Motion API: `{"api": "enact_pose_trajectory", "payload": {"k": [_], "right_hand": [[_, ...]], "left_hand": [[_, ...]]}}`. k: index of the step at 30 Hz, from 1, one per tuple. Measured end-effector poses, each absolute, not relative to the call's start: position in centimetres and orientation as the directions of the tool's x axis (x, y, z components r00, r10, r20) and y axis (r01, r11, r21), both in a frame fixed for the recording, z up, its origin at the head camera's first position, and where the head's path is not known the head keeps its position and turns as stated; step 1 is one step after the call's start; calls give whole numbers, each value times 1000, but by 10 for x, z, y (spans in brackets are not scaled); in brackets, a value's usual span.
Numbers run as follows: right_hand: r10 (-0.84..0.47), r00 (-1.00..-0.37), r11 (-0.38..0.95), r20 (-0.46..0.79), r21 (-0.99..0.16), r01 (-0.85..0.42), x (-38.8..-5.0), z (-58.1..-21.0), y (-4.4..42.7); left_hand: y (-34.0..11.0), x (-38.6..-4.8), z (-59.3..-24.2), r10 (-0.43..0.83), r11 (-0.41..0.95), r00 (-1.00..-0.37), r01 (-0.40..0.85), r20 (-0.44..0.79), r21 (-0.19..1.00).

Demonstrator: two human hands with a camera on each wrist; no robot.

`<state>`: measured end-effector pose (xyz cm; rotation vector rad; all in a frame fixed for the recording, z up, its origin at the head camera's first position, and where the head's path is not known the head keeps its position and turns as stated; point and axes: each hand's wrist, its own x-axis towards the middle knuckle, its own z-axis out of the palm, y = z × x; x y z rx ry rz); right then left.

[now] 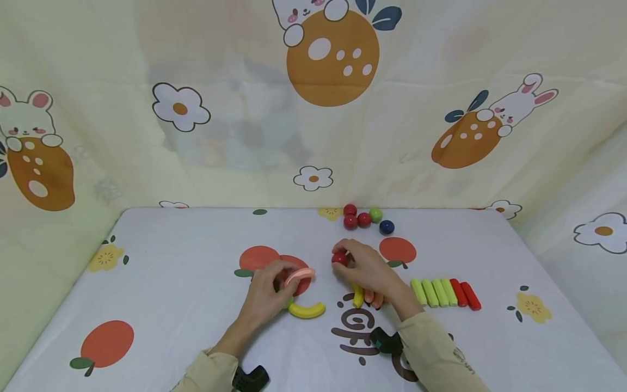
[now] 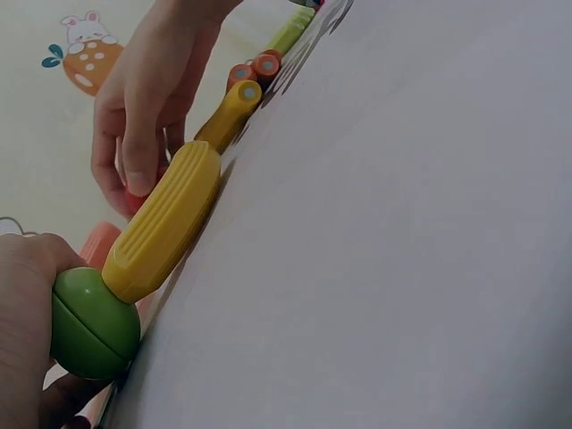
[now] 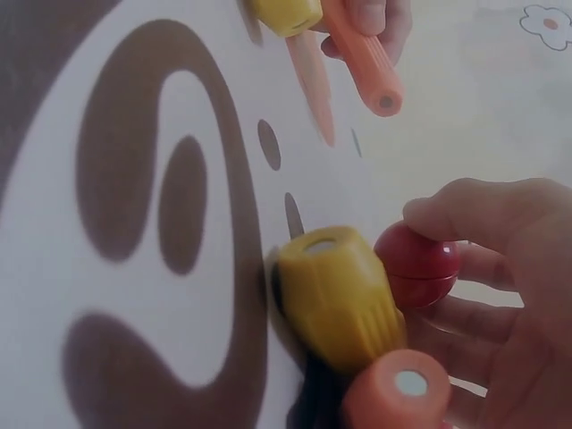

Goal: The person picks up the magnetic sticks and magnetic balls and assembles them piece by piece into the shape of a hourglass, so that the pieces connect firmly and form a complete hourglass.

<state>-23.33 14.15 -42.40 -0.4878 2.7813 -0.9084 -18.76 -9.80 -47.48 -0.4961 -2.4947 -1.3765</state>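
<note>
1. Head: left hand (image 1: 262, 294) grasps a pink curved piece (image 1: 300, 274); right hand (image 1: 369, 267) pinches a red ball (image 1: 339, 258), both over the tabletop (image 1: 171, 305). Ball lies right of pink piece, slightly farther from the person, gap between; pink long axis runs mostly sideways, free end toward the ball.
2. Left wrist: smooth green ball (image 2: 94, 323), seamed, beside left grip. Yellow arc (image 2: 165, 223) ridged lengthwise, near end against or overlapping the green; cannot tell which.
3. Right wrist: right grip's ball glossy, seamed. Short yellow piece (image 3: 335, 295) just beside it, faceted, pale disc in end; orange piece (image 3: 396, 393) likewise disc-ended.
</note>
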Motion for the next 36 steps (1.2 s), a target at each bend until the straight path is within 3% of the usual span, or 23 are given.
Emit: {"api": "enact_pose_trajectory", "payload": {"k": [21, 36], "right_hand": [[-409, -910, 737, -66, -613, -286, -229, -425, 132], [-481, -873, 702, -82, -632, -327, -223, -421, 128]], "left_hand": [[-100, -187, -474, 164, 491, -923, 383, 348, 783], [-96, -186, -471, 107, 509, -954, 294, 280, 809]]}}
